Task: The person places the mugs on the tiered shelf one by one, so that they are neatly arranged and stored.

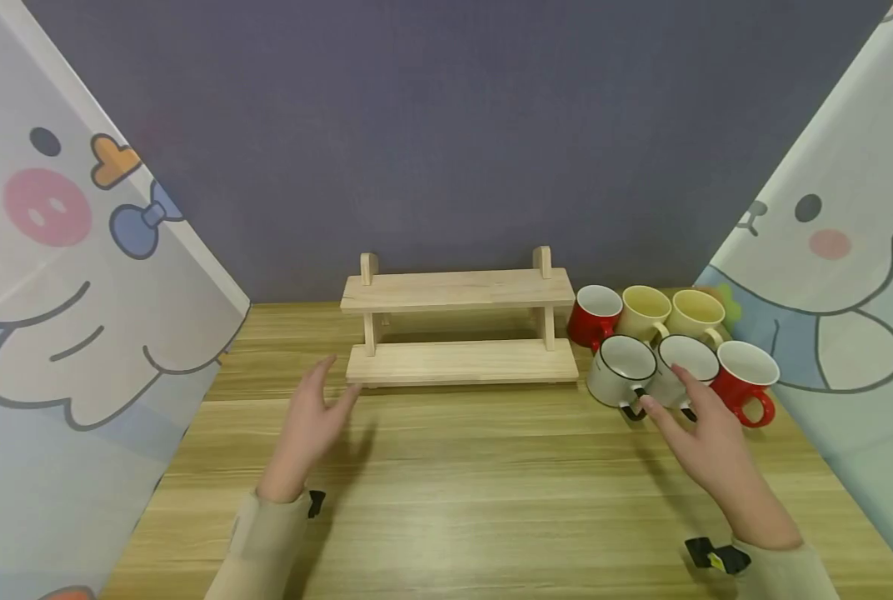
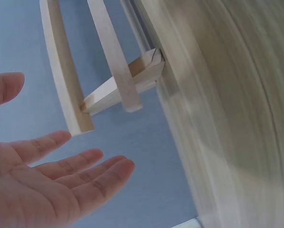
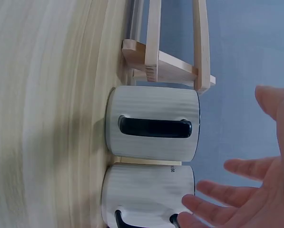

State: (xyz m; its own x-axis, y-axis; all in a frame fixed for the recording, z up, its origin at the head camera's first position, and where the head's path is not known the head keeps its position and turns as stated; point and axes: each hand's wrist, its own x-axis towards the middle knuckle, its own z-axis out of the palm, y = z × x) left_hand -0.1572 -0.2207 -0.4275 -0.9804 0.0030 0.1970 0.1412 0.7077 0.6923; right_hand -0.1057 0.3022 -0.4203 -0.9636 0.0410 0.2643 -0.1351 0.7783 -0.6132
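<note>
On the wooden surface (image 1: 446, 500), a two-tier wooden rack (image 1: 459, 329) stands at 12 o'clock against the purple backdrop. Six mugs cluster at its 3 o'clock: a red mug (image 1: 593, 315) and two yellow mugs (image 1: 644, 312) behind; two white mugs with black handles (image 1: 621, 369) and a second red mug (image 1: 746, 374) in front.

Right hand (image 1: 705, 442): fingers spread and nearly straight, holding nothing, fingertips (image 1: 682, 377) over the second white mug (image 1: 686, 358); contact cannot be told. Wrist view shows both white mugs (image 3: 152, 122) side by side, handles facing the camera, fingers (image 3: 213, 209) beside the nearer one's rim.

Left hand (image 1: 315, 421): open, relaxed, empty, at the rack's 7 o'clock, just short of the lower shelf's corner. Wrist view confirms an open palm (image 2: 42, 185) clear of the rack's slats (image 2: 113, 57).

Judgement: reach phase, no mug taken yet, rack shelves bare. Next move calls for the right grip to close around the white mug's body or handle without knocking its close-packed neighbours.
</note>
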